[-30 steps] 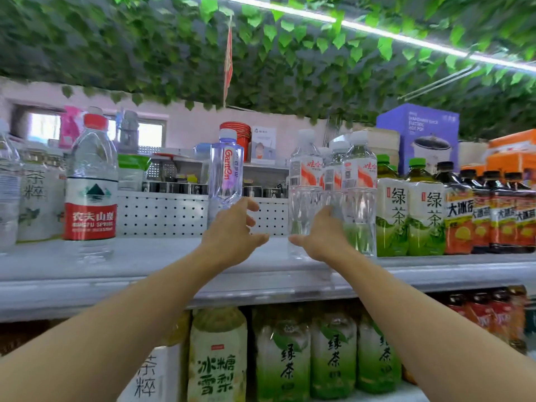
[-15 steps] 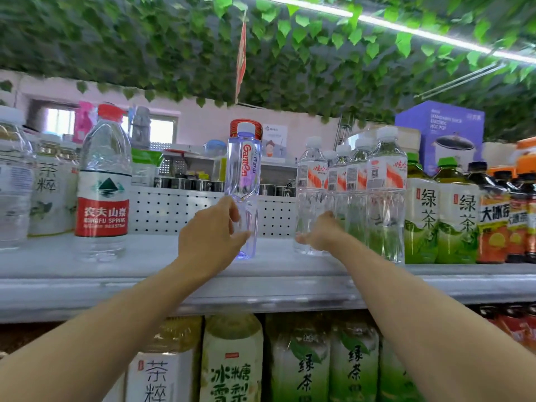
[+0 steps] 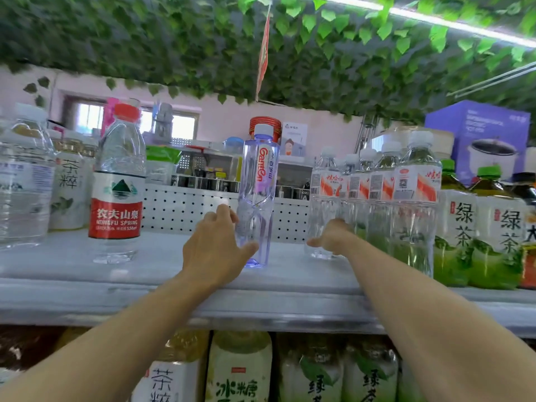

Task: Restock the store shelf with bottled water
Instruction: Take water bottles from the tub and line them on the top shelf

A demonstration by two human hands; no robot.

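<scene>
**Two hands at a shelf of bottled water**

Seen from head height: a grey store shelf point(image 3: 87, 285), both bare arms reaching in. Left hand point(image 3: 216, 250) curled loosely round the lower part of a tall violet-tinted water bottle point(image 3: 258, 195), thumb across the front near the base, fingers behind; grip half closed and touching, bottle upright with its base on the shelf, probably being steadied or slid into place. Right hand point(image 3: 333, 236) flat against the front of a row of clear water bottles with red-and-white labels point(image 3: 374, 198), fingers extended, not wrapped round anything, likely nudging the row back and straight. Well to the left, a red-labelled water bottle point(image 3: 117, 187) standing alone. At far right, green tea bottles point(image 3: 478, 227) touching the water row. All bottles capped and apparently full. Open shelf space between the violet bottle and its neighbours, so restocking looks unfinished.
</scene>
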